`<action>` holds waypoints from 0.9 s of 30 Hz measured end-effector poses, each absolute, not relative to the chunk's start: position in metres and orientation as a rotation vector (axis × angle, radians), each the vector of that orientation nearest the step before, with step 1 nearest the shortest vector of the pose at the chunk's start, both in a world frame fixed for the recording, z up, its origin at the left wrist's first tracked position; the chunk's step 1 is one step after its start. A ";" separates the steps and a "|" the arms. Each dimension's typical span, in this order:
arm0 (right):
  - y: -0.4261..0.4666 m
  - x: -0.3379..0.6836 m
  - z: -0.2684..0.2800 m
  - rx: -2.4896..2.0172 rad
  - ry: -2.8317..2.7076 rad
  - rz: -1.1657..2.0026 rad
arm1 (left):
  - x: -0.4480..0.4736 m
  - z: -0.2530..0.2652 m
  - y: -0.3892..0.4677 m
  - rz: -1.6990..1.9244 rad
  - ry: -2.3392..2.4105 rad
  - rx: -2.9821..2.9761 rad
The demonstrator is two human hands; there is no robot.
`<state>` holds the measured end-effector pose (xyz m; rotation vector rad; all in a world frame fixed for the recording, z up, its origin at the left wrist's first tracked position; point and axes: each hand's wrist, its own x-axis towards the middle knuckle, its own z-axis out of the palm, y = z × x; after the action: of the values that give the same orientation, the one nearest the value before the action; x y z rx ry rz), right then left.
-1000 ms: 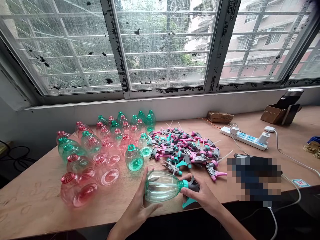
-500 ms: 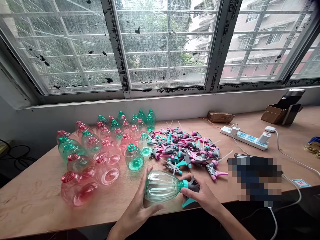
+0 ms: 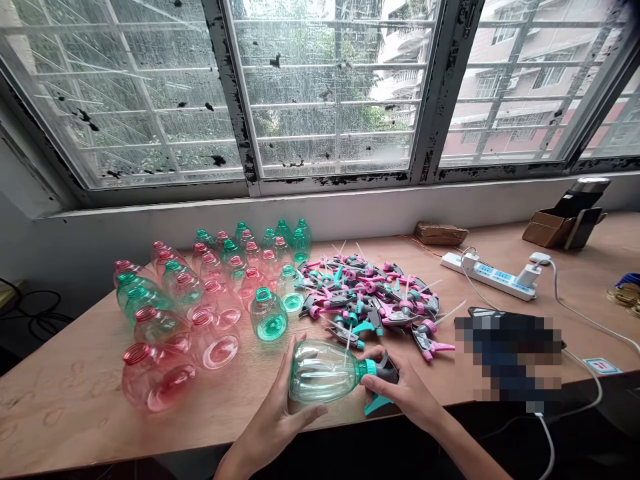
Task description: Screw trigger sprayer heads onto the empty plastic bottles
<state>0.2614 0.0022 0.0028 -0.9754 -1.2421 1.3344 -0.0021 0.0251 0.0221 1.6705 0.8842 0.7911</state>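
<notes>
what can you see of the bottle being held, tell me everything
The bottle is see-through with a faint green tint, seemingly plastic, with a rounded, ridged body narrowing to a green neck. It is held on its side, neck toward the right hand, near the table's front edge. A teal collar and dark grey spray head sit at the neck; how tightly is unclear. The left hand cups the base, and the right grips the spray head.

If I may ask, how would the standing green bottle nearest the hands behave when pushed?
The green bottle is probably light: its see-through body looks empty. Its glossy sides may be slippery, and its round shape could roll if tipped.
</notes>
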 end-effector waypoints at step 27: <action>0.002 0.261 0.005 -0.957 -1.242 1.335 | -0.004 0.019 0.027 0.831 0.868 1.674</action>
<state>0.2612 0.0022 0.0047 -0.9573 -1.2423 1.3354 -0.0037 0.0268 0.0185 1.6736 0.8680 0.8305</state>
